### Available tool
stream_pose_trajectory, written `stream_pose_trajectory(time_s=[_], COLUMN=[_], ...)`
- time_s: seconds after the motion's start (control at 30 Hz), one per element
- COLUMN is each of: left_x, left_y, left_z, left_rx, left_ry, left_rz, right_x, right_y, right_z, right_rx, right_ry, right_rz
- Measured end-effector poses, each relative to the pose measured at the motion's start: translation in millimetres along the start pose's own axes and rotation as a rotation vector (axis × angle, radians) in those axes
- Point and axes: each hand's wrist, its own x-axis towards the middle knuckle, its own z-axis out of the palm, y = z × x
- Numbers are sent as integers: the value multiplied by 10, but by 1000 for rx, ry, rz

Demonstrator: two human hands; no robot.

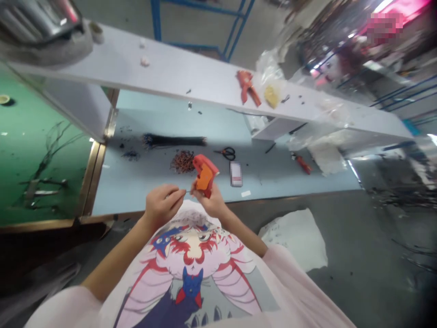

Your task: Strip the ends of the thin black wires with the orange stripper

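Note:
My right hand (pixel 212 199) is wrapped round the grip of a red and orange hand tool (pixel 205 174), held upright at the table's near edge. Just left of it, my left hand (pixel 165 201) pinches a thin dark wire (pixel 188 192), whose other end meets the fingertips of my right hand. Beyond the tool lies a pile of small copper-coloured pieces (pixel 183 162). A bundle of black wires (pixel 177 140) with blue ends rests behind that pile. Black-handled scissors (pixel 228 153) and a phone (pixel 236 174) are to the right.
A white shelf (pixel 211 70) spans the back, bearing red pliers (pixel 248 88) and a plastic bag with yellow contents (pixel 272 95). Red-handled pliers (pixel 302 164) lie on the blue tabletop (pixel 136 191). A green surface (pixel 44 168) is at left; a white sack (pixel 297 239) stands below.

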Motion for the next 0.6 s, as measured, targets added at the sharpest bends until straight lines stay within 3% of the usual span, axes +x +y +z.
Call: stream_pose_trajectory(time_s=[0.13, 0.33, 0.6], left_x=[0, 21, -43], left_y=[-51, -132, -236], left_z=[46, 150, 233], left_rx=[-28, -149, -42], left_ry=[-40, -226, -252], left_rz=[-16, -46, 26], right_x=[25, 76, 164], right_y=[99, 194, 373], right_z=[31, 78, 135], right_rx=[-27, -120, -183], right_ry=[21, 31, 109], right_rz=[17, -69, -122])
